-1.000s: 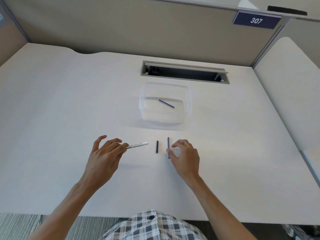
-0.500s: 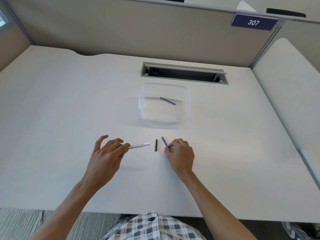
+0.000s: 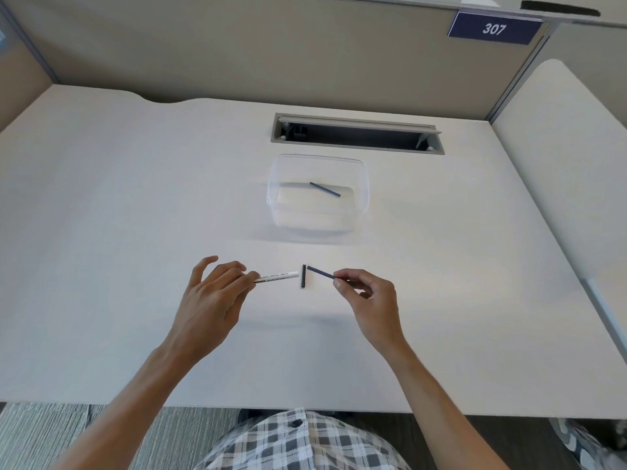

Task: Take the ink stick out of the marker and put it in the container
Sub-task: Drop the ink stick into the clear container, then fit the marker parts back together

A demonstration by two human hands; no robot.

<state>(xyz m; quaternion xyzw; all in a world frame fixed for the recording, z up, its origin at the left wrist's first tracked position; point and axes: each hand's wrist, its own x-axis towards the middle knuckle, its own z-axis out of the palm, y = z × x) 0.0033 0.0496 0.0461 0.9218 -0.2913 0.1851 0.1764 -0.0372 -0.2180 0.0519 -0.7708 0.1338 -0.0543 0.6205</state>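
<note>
While our left hand grips the white marker tube above the white desk, our right hand pinches a thin dark ink stick, near the clear plastic container.

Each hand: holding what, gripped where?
Right hand pinches the ink stick at its near end, between thumb and forefinger. Left hand holds the white marker barrel by its left end with the fingertips.
</note>
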